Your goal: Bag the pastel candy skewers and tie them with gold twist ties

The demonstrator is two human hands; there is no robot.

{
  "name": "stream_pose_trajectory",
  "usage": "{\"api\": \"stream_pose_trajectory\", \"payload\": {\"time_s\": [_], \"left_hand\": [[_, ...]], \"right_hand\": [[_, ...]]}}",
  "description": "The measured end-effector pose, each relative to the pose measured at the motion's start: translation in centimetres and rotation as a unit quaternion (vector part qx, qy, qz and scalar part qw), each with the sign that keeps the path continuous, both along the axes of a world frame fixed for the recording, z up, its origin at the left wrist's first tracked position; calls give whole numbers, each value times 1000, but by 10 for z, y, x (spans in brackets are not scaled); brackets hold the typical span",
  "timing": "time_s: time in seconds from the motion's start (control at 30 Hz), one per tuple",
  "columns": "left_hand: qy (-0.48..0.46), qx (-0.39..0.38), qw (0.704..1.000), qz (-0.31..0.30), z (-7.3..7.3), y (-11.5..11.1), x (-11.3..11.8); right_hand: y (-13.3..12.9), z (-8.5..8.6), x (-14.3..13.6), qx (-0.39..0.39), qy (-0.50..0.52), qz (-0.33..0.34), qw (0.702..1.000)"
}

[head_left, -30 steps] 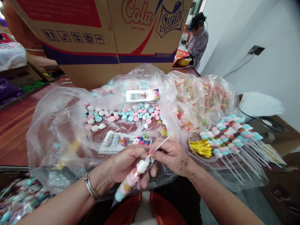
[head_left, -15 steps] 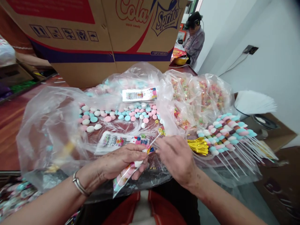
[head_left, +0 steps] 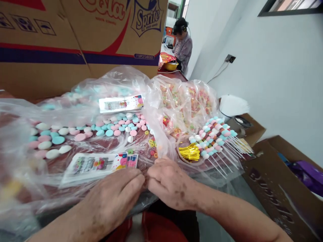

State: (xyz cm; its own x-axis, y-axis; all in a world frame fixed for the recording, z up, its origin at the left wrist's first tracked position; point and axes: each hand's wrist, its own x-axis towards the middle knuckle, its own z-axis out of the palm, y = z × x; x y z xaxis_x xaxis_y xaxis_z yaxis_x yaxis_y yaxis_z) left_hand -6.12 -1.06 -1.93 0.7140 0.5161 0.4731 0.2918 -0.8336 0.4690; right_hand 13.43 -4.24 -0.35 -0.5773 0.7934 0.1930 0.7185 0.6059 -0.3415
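Observation:
My left hand [head_left: 121, 191] and my right hand [head_left: 169, 183] lie close together at the table's front edge, backs up, fingers curled. What they hold, if anything, is hidden beneath them. Just beyond my left hand lies a stack of printed clear bags [head_left: 94, 164]. Small ring-shaped candies [head_left: 152, 148] are scattered past my fingertips. To the right of my right hand are gold twist ties [head_left: 189, 152] in a round holder. Farther right rests a pile of candy skewers [head_left: 214, 136] on white sticks. Loose pastel candies [head_left: 109, 127] spread behind the bags.
A large cardboard box [head_left: 111, 64] stands at the back left. Clear plastic bags of colourful candy [head_left: 186, 101] sit at the back centre. Another stack of printed packets [head_left: 121, 103] lies on plastic. An open carton [head_left: 272, 188] is at the right. A person [head_left: 183, 47] sits in the background.
The view has turned to the right. The filled candy bag that my left hand held is no longer visible. My hands have come together, and my right fingers are now curled.

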Motion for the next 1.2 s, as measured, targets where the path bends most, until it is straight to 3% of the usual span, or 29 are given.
{"api": "stream_pose_trajectory", "payload": {"time_s": [0.03, 0.1, 0.13, 0.2, 0.23, 0.33, 0.43, 0.73, 0.93, 1.07, 1.2], "left_hand": [[-10, 51, 998, -19, 0, 0, 1], [-10, 48, 999, -17, 2, 1, 0], [-10, 6, 1000, 15, 4, 3, -2], [-16, -127, 988, 90, 8, 6, -6], [-26, -206, 971, 120, 10, 7, -7], [-93, -405, 895, 162, 14, 8, -6], [-158, -493, 840, 164, 12, 9, -1], [-147, -588, 780, 157, 0, 12, -5], [-145, -616, 764, 130, 0, 11, -4], [-165, -632, 748, 112, 1, 11, -4], [-213, -646, 727, 94, 2, 10, -3]], "right_hand": [[0, 4, 6, -20, 22, 1, 1000], [2, 11, 28, -8, 51, -28, 998], [3, 14, 42, 14, 45, -66, 997], [8, 15, 74, 48, -64, -201, 976], [10, 13, 88, 33, -160, -237, 958], [17, -3, 117, 3, -243, -257, 935], [21, -19, 120, -12, -281, -253, 926], [18, -6, 114, -40, -332, -284, 898], [16, -6, 115, -36, -346, -300, 888], [14, -9, 118, -4, -338, -289, 896], [13, -13, 122, 43, -266, -353, 896]]}}
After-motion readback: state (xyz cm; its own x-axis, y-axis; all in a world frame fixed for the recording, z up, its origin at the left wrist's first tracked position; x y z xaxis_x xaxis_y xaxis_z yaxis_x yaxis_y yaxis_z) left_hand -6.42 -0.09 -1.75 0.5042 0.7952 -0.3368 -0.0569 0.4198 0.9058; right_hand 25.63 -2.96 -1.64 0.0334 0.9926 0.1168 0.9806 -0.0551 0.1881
